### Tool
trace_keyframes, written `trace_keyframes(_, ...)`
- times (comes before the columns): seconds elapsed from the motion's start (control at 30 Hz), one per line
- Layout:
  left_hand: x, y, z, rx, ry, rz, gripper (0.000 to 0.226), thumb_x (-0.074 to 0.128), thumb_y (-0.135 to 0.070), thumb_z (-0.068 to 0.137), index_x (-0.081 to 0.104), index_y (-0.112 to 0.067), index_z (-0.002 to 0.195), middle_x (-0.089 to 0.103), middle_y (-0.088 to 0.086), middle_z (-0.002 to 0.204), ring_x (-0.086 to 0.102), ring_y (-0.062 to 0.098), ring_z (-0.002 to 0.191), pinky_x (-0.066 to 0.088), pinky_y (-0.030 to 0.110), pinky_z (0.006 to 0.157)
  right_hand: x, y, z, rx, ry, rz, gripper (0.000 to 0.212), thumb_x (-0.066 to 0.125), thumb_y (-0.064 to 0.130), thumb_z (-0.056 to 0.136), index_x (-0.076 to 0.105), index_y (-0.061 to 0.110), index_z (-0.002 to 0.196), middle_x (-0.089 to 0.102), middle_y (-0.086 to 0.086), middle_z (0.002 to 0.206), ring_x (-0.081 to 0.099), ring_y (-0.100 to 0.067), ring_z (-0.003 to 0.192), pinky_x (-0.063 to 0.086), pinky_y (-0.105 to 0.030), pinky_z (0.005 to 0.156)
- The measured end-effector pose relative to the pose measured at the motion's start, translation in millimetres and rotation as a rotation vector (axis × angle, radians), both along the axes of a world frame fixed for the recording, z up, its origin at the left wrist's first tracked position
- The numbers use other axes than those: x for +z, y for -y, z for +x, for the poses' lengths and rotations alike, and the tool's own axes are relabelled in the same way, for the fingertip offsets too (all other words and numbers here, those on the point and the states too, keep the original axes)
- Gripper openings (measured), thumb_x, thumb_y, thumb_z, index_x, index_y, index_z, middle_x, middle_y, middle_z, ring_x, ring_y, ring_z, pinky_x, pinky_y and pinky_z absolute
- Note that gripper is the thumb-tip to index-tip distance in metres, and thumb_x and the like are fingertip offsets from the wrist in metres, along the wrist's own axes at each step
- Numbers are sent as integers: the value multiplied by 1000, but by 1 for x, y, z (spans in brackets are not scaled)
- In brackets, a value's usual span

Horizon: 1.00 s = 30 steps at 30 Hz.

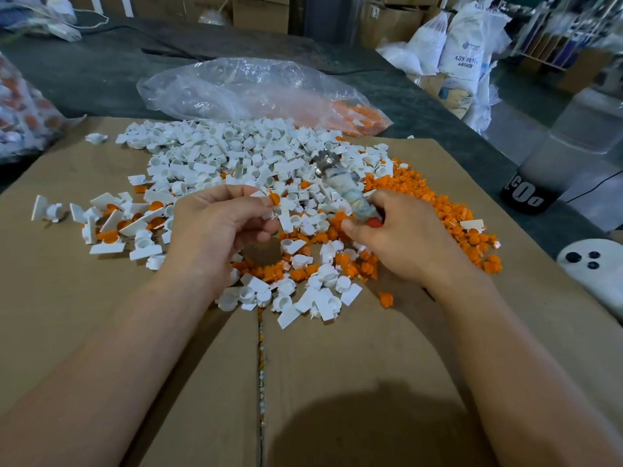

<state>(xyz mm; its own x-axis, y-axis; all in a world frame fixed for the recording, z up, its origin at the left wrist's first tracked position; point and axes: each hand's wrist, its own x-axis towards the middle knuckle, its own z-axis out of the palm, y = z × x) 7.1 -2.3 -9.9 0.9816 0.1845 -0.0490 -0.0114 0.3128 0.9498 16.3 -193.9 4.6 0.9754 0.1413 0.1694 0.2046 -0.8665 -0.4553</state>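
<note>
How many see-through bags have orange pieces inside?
2. One clear plastic bag lies behind the pile of white parts; the other bag sits at the far left, partly out of view. Others may be hidden.

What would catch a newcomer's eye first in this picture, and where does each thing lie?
First the heap of white parts across the middle of the cardboard, with orange parts spilling to its right. In front of it the left hand pinches an orange piece and the right hand grips a tool with a wrapped handle. Behind lies a clear bag.
</note>
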Motion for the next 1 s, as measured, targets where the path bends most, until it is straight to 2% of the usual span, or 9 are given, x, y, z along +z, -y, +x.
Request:
trace_keyframes(0.17,1,0,0,-8,-37,29,11,63,5,77,64,-6,74,62,1,49,61,13,45,45,16,41,-9,17,16,-118,-45,-94,36,59,54,80,48,20,87,41,11,71,38,-6,62,24,-26,50)
trace_keyframes(0.37,3,0,-3,-6,-32,57,15,63,6,77,65,-7,69,62,2,50,60,12,44,46,15,41,-16,24,24,-177,-49,-185,47,61,61,74,50,17,85,42,7,72,36,-6,62,21,-27,49)
trace_keyframes(0.47,3,0,-4,-5,-33,66,15,63,6,78,66,-7,70,62,1,50,60,12,45,46,15,42,-18,25,26,-187,-65,-200,51,63,63,71,51,16,89,48,2,81,45,-14,73,22,-27,50)
trace_keyframes(0.63,4,-1,-4,-5,-42,51,16,61,7,79,65,-8,76,62,-1,49,61,11,46,47,15,42,-21,25,29,-187,-76,-215,67,63,65,68,54,13,109,54,-4,105,48,-19,92,33,-30,67)
trace_keyframes(0.77,4,-5,-3,67,-16,79,18,61,8,79,67,-9,78,63,-2,51,61,10,46,47,16,44,-23,24,29,-181,-62,-220,68,61,68,67,53,13,105,50,-4,103,42,-18,90,30,-30,69)
trace_keyframes(0.9,5,-18,4,214,-36,-103,15,58,5,84,58,-9,79,64,-2,50,63,8,48,47,15,45,-24,23,28,-170,-77,-215,76,58,69,69,50,12,119,47,-9,116,41,-25,110,28,-31,77)
trace_keyframes(1.0,3,-19,7,213,-98,-211,11,53,1,89,53,-7,81,64,0,48,64,8,48,47,14,44,-24,21,28,-171,-83,-212,78,59,67,70,48,12,123,45,-10,119,39,-27,115,27,-31,78)
